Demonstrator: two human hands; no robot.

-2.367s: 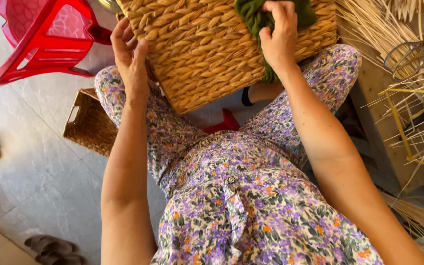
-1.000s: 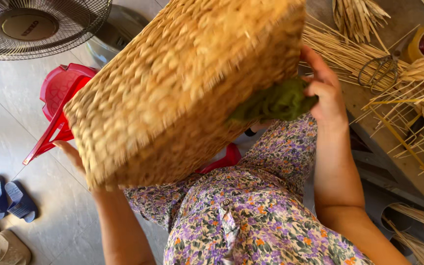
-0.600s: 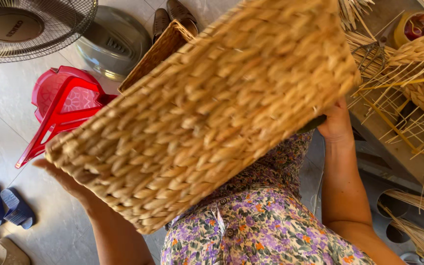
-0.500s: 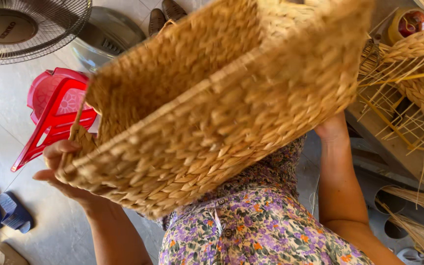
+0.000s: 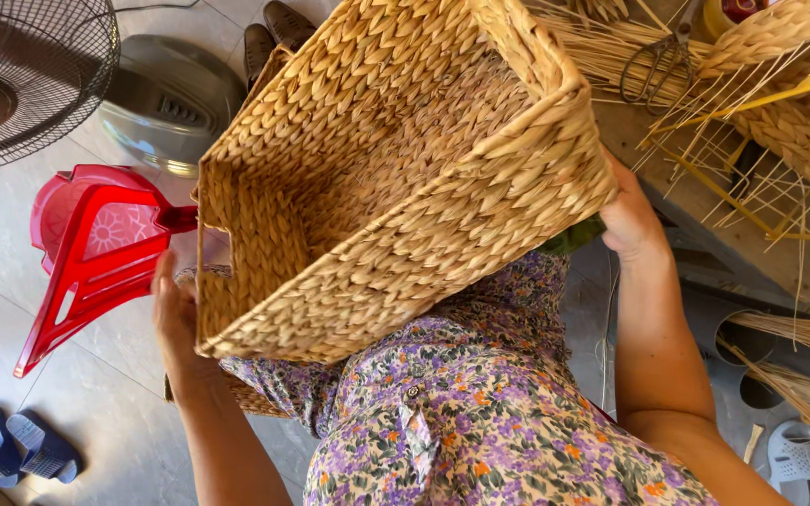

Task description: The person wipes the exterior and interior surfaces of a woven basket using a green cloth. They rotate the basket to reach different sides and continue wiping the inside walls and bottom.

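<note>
Item: large rectangular woven basket [image 5: 396, 178], natural straw colour, held over the person's lap.
Change noted: a moment before, the basket showed its outer base and wall to the camera; it had since been rolled so that the open mouth faced up and toward the viewer, the inside wall and floor in plain sight.
Bearing on the work: judged to be a turn for looking over the interior and rim; the weave inside appeared whole, though its far corners lay in shadow.
Handle slot: a cut-out opening in the short wall on the left, just above the left hand.
Left hand [image 5: 176, 319]: raised beside the lower left corner of the basket, palm against the short wall, fingers spread and curled round the edge; it propped the basket more than it clamped it.
Right hand [image 5: 632, 217]: at the right lower corner, palm under the long wall, fingers hidden behind the weave; how far they were closed could not be told.
Green cloth [image 5: 572, 236]: a scrap showing beneath the basket, just beside the right hand; whether the hand held it could not be told.
Surroundings: red plastic chair [image 5: 96, 253] on the left floor; standing fan [image 5: 21, 80] at top left; loose straw and scissors [image 5: 653, 61] on the bench at right.
</note>
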